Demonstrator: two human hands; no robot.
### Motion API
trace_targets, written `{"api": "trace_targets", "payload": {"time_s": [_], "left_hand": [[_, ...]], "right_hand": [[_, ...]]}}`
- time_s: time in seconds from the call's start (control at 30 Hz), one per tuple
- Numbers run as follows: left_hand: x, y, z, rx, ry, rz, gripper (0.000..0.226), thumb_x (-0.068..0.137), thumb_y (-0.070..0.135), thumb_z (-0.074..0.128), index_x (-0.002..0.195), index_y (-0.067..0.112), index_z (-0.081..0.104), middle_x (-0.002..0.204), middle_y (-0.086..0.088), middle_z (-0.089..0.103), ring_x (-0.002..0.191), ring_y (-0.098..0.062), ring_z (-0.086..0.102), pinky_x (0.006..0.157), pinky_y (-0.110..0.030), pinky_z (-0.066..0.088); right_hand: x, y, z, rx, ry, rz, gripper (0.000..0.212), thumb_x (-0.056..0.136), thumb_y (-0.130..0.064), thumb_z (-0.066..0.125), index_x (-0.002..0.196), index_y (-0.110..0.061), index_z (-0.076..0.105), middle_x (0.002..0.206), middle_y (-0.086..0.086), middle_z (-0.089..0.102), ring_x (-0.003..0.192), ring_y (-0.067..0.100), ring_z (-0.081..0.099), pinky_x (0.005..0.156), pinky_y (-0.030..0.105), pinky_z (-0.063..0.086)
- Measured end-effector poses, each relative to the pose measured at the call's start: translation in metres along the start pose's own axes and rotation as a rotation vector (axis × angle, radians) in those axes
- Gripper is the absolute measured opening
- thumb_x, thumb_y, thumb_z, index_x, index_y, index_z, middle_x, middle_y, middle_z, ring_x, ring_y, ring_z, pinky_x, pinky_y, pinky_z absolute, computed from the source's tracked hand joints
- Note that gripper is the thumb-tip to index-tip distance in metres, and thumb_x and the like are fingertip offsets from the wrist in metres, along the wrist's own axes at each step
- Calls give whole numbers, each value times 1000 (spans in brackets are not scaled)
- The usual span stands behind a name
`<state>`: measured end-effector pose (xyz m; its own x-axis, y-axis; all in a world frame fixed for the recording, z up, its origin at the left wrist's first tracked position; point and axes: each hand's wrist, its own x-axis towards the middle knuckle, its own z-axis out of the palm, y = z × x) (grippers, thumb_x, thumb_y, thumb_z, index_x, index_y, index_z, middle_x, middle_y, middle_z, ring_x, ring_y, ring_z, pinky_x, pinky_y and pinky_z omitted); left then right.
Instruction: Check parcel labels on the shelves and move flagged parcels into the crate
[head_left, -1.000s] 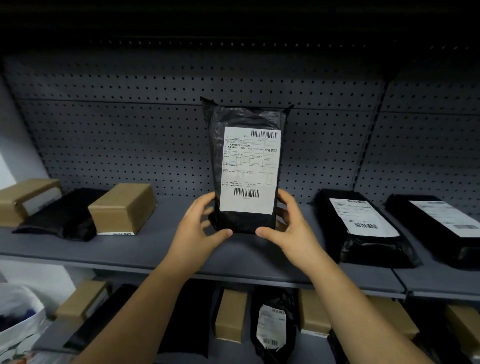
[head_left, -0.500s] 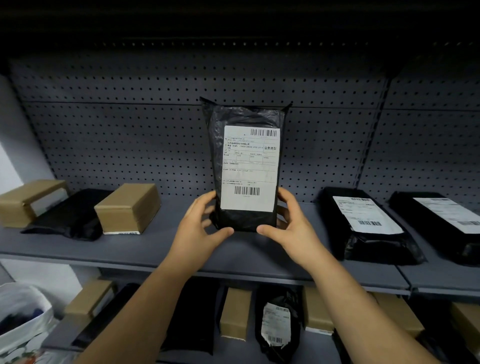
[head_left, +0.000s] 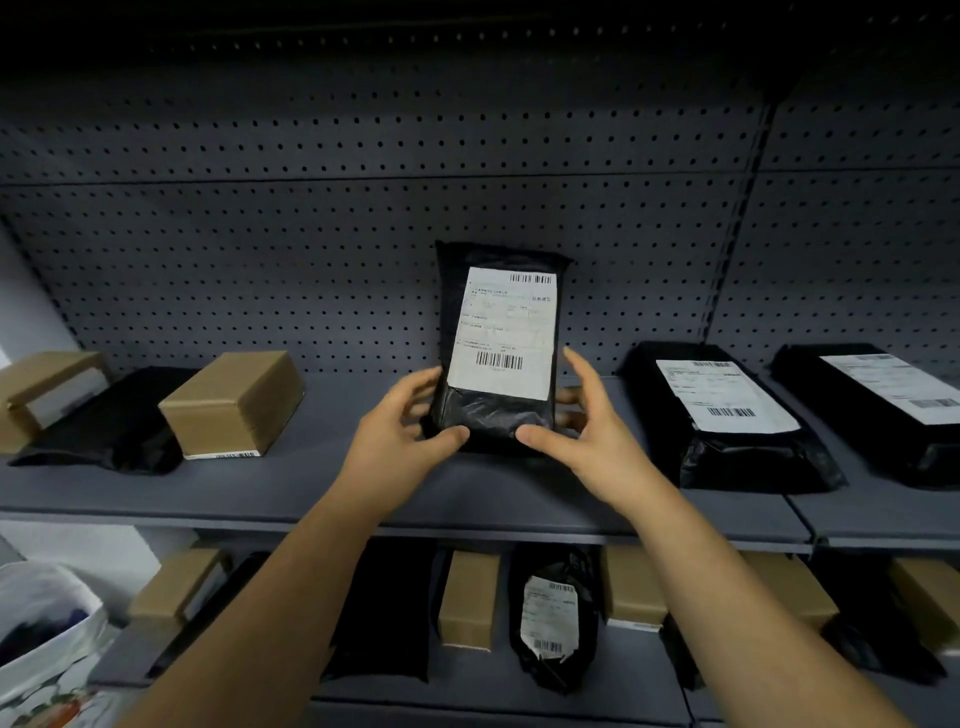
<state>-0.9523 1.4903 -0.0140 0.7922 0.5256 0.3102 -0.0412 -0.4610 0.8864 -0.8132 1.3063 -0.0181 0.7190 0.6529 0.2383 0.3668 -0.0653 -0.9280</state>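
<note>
Holds parcel (head_left: 492, 421) upright at centre, lower and closer to pegboard (head_left: 311, 260) at 12 than a second ago, base at or just above shelf (head_left: 311, 483); cannot tell which. Pinches lower left corner with left hand (head_left: 395, 434), thumb in front, fingers behind. Grips more loosely with right hand (head_left: 589, 434): thumb on lower front, forefinger straight beside the edge. Looks like label (head_left: 504, 332) read and parcel going back, so probably not flagged. Leaves bare shelf either side: box (head_left: 234, 405) at 9, labelled parcel (head_left: 748, 462) at 3, both well apart. Front lip (head_left: 467, 532) at 6. No crate in view.
</note>
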Motion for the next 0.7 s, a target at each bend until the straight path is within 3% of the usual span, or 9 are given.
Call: {"api": "trace_targets", "payload": {"time_s": [0.1,0.2,0.3,0.43,0.53,0.63,0.7], "left_hand": [[2,-7,8,-30,-41,-80,59,79,14,80,132,23,55,123,4,66,116,-10,60,103,-38,48],[4,-12,17,-37,-68,-142,55,81,15,78,131,23,57,121,3,66,114,-9,61,101,-35,50],[9,-20,21,-16,-85,-195,57,77,29,80,130,25,58,123,4,66,116,-12,61,102,-38,49],[17,-22,27,25,-105,-248,55,84,27,75,134,23,54,126,5,64,116,-12,60,103,-36,48],[16,-15,24,119,-154,-219,52,90,29,68,138,25,50,130,8,59,121,-11,56,100,-25,45],[8,-8,2,256,-120,-125,51,92,36,64,140,26,48,130,12,49,117,-5,48,97,-21,38],[2,-5,-23,298,-34,-28,46,93,35,63,136,24,52,123,13,48,111,-4,46,97,-21,38]], "right_hand": [[-3,5,-4,-117,-17,47,75,81,-39,77,140,-53,33,122,-18,53,103,-5,55,81,14,41],[-2,13,-3,-174,-12,113,69,83,-44,74,143,-44,40,126,-10,56,110,8,57,85,19,41],[-1,16,-1,-259,-31,157,65,87,-44,68,145,-40,39,126,-7,56,113,12,54,84,19,38],[4,15,3,-291,-11,201,58,92,-42,63,145,-35,41,133,-6,53,125,14,49,91,21,32],[10,9,3,-359,21,211,54,89,-42,65,140,-33,47,125,-6,58,112,13,53,85,22,37],[18,-3,4,-477,126,124,57,86,-43,67,138,-26,50,131,0,54,122,19,51,97,25,37],[25,-18,14,-521,181,45,56,88,-42,66,139,-23,51,131,0,50,123,19,48,96,23,34]]}}
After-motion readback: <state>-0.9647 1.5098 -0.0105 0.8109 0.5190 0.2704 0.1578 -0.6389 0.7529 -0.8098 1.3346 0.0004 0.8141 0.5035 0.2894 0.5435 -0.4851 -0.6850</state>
